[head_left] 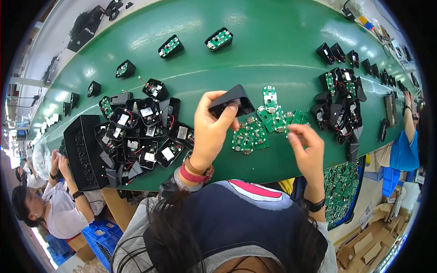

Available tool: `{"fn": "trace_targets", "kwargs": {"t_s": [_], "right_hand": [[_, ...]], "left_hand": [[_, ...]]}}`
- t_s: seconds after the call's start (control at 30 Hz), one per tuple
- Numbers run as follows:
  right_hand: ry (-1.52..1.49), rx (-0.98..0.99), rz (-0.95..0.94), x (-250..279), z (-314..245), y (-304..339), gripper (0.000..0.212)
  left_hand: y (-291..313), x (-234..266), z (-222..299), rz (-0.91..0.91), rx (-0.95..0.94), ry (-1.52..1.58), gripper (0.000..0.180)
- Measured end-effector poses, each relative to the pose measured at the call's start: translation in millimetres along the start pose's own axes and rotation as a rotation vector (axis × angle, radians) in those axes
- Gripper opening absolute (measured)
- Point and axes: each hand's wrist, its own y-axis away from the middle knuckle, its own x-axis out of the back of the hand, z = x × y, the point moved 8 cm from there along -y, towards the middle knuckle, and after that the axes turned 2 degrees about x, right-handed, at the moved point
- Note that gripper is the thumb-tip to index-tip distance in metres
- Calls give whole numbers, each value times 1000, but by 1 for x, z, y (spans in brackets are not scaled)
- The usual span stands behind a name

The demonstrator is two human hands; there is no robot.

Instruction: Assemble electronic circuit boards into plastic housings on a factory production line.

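My left hand (211, 129) is wrapped round a black plastic housing (245, 105), its thumb pressed onto the shell. To the right of it, my right hand (310, 152) is curled, thumb and forefinger drawn close together; whether anything small sits between them I cannot make out. Just beyond those fingertips lies a loose pile of green circuit boards (275, 119) on the green table (255, 170). A heap of open black housings (148, 113) with wires and white-topped parts inside is left of my left hand.
Another heap of housings (337, 117) stands at the right. Several housings fitted with boards, such as one at the back (219, 39), are spaced along the table. A black bin (86, 182) of small black parts stands left. Co-workers (63, 207) sit at both sides. A blue-edged crate (353, 214) holds circuit boards.
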Motion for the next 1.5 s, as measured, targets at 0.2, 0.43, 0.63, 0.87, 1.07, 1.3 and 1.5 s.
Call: {"fn": "trace_targets", "kwargs": {"t_s": [0.2,0.43,0.63,0.87,1.07,1.3,1.5], "right_hand": [[212,35,176,21,8,6,12],[284,-18,337,39,25,17,11],[378,-85,331,40,30,23,26],[429,1,281,6,17,7,34],[204,9,239,6,16,-29,28],[549,132,158,-28,-28,-58,37],[421,118,13,-55,-6,-75,37]], "left_hand": [[1,6,-1,51,27,120,35],[-1,11,4,47,-98,204,31],[0,14,-6,-29,-34,385,27],[4,-9,-14,-68,190,134,54],[5,-9,-15,-107,149,122,47],[4,-4,-10,-76,110,54,37],[2,0,-17,-106,91,-51,35]]}}
